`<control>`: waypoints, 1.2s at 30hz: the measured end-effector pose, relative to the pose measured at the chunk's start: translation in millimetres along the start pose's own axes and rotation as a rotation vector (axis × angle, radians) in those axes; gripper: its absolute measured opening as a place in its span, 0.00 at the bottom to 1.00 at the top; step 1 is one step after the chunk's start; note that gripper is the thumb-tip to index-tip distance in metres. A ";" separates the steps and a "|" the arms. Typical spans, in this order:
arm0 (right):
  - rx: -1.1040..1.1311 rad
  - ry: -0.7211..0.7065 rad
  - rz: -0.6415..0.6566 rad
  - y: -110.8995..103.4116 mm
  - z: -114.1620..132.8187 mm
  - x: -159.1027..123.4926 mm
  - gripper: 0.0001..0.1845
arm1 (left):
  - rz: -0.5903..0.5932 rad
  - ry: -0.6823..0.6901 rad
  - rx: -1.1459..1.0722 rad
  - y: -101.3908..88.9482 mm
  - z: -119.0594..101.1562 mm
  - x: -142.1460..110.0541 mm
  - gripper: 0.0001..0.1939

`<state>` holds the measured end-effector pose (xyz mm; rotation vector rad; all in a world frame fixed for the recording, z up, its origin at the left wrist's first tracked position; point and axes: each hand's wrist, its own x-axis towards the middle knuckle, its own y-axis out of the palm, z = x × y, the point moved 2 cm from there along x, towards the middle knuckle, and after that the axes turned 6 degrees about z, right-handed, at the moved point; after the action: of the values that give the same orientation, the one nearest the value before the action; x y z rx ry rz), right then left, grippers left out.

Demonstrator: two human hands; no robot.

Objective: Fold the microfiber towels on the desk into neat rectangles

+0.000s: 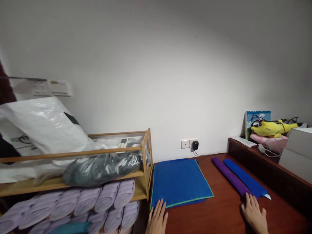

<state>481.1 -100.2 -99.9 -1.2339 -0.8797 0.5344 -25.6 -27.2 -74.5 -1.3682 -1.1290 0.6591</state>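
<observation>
A blue cloth with green edging [180, 182] lies flat on the reddish-brown tabletop [195, 219]. My left hand [157, 218] is at its near left corner, fingers stretched out and slightly apart, holding nothing. To the right, a purple cloth folded into a long strip [231, 177] runs from the wall side toward me. My right hand [253, 213] rests at the near end of that strip with its fingers extended. Beside it lies a similar blue strip [246, 178], with a small whitish tag at its near end.
A wooden rack [146, 165] on the left holds plastic bags [41, 126], a remote control [123, 143] and rows of lilac slippers [104, 196]. On a raised ledge at right are a yellow plush toy [270, 128] and white boxes [298, 152]. A black plug [195, 145] sits in the wall socket.
</observation>
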 end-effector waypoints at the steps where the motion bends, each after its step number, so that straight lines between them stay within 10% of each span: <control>1: -0.006 -0.018 0.005 1.7 -2.7 5.5 0.35 | 0.004 0.002 0.004 3.8 2.7 1.6 0.23; 7: 0.090 0.086 -0.036 10.9 -6.8 8.6 0.36 | 0.071 0.001 0.063 18.1 14.5 10.2 0.23; 17: 0.133 0.037 -0.055 3.3 -4.2 -18.6 0.35 | 0.107 -0.008 0.066 -12.8 -8.5 -1.1 0.25; 26: -0.124 -0.288 -0.133 -35.7 17.1 -106.8 0.27 | 0.071 -0.029 0.020 -19.6 -18.4 -5.2 0.25; 36: 0.490 -0.766 0.342 -118.3 86.2 -177.3 0.22 | -0.040 0.051 -0.076 -48.0 -73.7 -32.2 0.24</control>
<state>297.0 -218.8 -30.1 -0.7116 -1.0763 1.4666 17.1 -93.8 -24.5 -1.4150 -1.1475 0.5540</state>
